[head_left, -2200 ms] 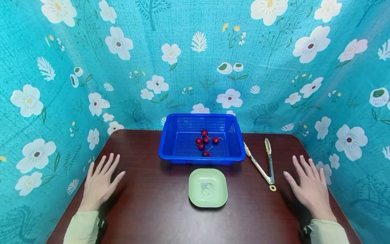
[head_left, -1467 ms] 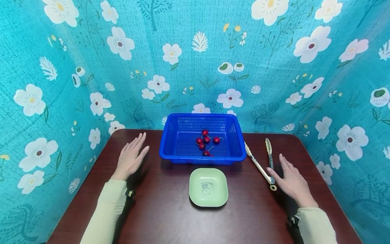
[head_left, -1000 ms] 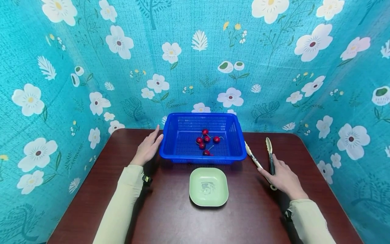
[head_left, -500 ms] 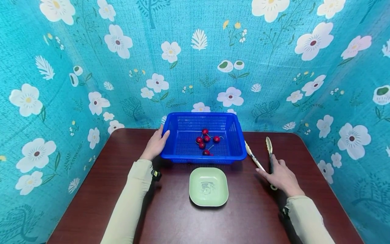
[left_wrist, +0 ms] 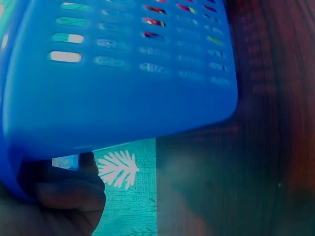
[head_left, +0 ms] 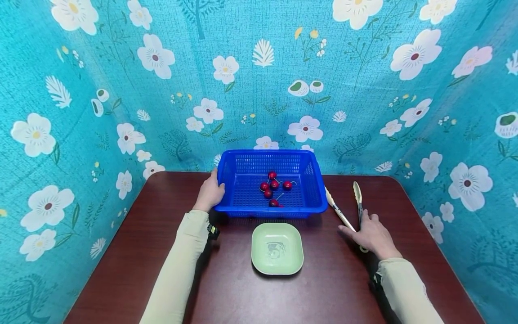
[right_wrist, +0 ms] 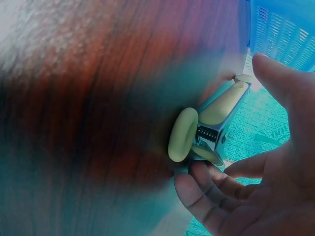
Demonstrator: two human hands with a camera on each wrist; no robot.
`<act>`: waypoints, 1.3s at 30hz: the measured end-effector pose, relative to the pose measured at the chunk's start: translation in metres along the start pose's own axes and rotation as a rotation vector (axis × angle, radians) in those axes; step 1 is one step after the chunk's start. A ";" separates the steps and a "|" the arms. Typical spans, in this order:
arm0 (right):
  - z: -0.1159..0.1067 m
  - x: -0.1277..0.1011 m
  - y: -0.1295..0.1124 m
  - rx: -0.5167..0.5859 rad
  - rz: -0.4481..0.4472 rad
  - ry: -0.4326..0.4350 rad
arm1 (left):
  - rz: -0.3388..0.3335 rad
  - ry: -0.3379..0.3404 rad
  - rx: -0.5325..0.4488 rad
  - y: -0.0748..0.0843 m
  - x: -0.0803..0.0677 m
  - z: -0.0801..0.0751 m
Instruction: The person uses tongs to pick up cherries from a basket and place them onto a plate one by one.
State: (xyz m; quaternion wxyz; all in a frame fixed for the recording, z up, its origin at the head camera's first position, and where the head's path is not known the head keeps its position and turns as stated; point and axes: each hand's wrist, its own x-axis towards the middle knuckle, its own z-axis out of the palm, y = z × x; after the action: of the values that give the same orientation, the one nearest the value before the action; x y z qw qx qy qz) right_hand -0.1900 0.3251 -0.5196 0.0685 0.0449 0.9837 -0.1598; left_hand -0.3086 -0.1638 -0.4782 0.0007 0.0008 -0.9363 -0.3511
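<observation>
At the back of the table, a blue plastic basket [head_left: 269,209] holds several dark red cherries [head_left: 274,185] with stems. My left hand [head_left: 209,192] grips the basket's left rim; its curled fingers [left_wrist: 74,196] show below the rim in the left wrist view. To the right of the basket lie kitchen tongs [head_left: 341,218] with cream tips, spread apart. Over their handle end is my right hand [head_left: 375,235], thumb and fingers apart on either side of them. The right wrist view shows the tongs' ring [right_wrist: 183,135] and spring, with the fingers [right_wrist: 197,196] bent close beside the handle.
In front of the basket, a light green square dish [head_left: 278,269] with a printed drawing rests on the dark brown table [head_left: 162,265]. A turquoise flowered curtain [head_left: 243,90] encloses the table's back and sides.
My left hand has moved from the left side of the table to the basket and closed on its rim. My right hand has moved left over the tongs. The basket and dish have stayed.
</observation>
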 end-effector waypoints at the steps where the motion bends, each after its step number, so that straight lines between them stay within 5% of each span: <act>1: 0.000 0.000 0.000 -0.001 -0.002 0.000 | -0.006 0.001 0.011 0.001 0.000 0.001; 15: 0.008 0.004 0.008 0.004 0.005 -0.004 | -0.020 0.027 0.210 0.010 -0.004 0.006; 39: 0.011 0.011 0.010 0.001 0.002 -0.001 | -0.062 0.010 0.271 0.018 -0.006 0.002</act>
State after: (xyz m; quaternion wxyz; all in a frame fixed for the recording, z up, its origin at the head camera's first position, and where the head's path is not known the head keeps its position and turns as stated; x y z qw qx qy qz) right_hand -0.1988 0.3317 -0.5342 0.0691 0.0458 0.9836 -0.1605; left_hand -0.3026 -0.1492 -0.4679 -0.0058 0.0317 -0.9747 -0.2211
